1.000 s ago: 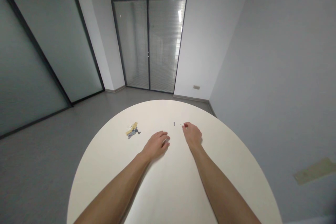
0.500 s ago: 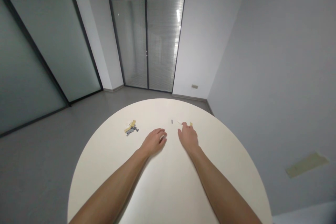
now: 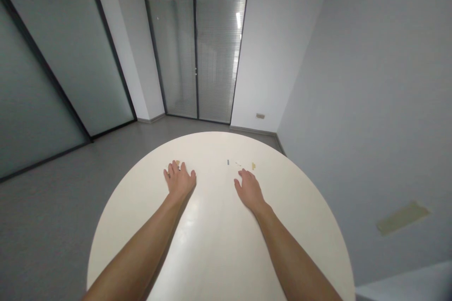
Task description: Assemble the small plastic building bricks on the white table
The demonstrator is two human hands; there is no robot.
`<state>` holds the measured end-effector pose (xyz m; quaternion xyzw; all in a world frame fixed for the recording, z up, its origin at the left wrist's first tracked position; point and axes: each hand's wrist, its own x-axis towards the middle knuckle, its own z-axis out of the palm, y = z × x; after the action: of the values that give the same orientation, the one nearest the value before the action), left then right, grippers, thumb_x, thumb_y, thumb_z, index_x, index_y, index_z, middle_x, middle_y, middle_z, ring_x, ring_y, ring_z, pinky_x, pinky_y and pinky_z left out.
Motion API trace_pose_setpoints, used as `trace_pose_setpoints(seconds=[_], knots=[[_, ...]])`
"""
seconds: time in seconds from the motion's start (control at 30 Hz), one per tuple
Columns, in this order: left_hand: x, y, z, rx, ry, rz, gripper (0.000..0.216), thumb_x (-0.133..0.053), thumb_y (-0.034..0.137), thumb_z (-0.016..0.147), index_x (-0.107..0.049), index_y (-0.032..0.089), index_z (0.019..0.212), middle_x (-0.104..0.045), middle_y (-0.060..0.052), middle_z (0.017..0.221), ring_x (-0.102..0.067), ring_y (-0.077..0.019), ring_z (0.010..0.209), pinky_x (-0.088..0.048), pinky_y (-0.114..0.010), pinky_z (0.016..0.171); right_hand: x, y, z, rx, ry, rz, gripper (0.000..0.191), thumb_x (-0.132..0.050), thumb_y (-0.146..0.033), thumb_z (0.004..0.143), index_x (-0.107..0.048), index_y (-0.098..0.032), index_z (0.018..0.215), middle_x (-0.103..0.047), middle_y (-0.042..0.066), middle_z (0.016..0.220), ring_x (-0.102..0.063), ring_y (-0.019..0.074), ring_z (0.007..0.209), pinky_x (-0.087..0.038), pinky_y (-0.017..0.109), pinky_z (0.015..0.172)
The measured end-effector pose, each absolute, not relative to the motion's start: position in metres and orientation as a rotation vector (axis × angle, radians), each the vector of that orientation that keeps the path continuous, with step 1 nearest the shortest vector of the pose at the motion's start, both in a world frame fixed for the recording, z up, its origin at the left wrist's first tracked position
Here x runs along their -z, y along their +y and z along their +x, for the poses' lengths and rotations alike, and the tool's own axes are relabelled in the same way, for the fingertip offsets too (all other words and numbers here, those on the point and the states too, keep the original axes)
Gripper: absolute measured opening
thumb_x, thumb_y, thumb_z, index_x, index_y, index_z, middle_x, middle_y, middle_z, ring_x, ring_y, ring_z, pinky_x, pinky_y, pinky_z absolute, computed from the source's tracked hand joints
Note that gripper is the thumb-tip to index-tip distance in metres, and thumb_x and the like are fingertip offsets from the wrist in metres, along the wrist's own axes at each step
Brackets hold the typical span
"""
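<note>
Fingers spread, my left hand (image 3: 179,179) lies over the small pile of yellow and grey pieces (image 3: 178,163) on the left of the white table. Most of that pile is hidden under the hand. On the other side, my right hand (image 3: 250,189) hovers at or rests on the tabletop with its fingers apart and nothing seen in them. Just beyond its fingertips are a thin white piece (image 3: 238,164) and a yellow piece (image 3: 253,166). A small dark grey piece (image 3: 228,162) lies a little to their left. The pieces are too small to name.
The round white table (image 3: 212,244) fills the foreground, its far edge curving before the grey floor (image 3: 116,150). Behind stand a glass door with blinds (image 3: 215,56) and frosted panels (image 3: 70,47). A strip of tape (image 3: 402,218) sticks to the right wall.
My left hand has moved left from mid-table onto the pile and spread its fingers. My right hand has drawn back slightly, so the white and yellow pieces show more fully.
</note>
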<state>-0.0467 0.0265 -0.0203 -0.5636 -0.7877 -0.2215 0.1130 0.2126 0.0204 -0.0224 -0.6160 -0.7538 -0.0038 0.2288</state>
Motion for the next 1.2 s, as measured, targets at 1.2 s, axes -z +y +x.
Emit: trace_pose_setpoints(seconds=[1.2], knots=[[0.013,0.032,-0.06,0.634,-2.066,-1.962,0.031,-0.044,0.024,0.094,-0.075,0.022,0.095,-0.069,-0.009,0.1,-0.06,-0.0268,0.099,-0.034,-0.046,0.103,0.027,0.022,0.216,0.062,-2.093,-1.647,0.038,-0.045,-0.03,0.097,-0.059,-0.009,0.126,-0.055,0.017,0.137,-0.047,0.0274,0.13,-0.033,0.042,0.113]])
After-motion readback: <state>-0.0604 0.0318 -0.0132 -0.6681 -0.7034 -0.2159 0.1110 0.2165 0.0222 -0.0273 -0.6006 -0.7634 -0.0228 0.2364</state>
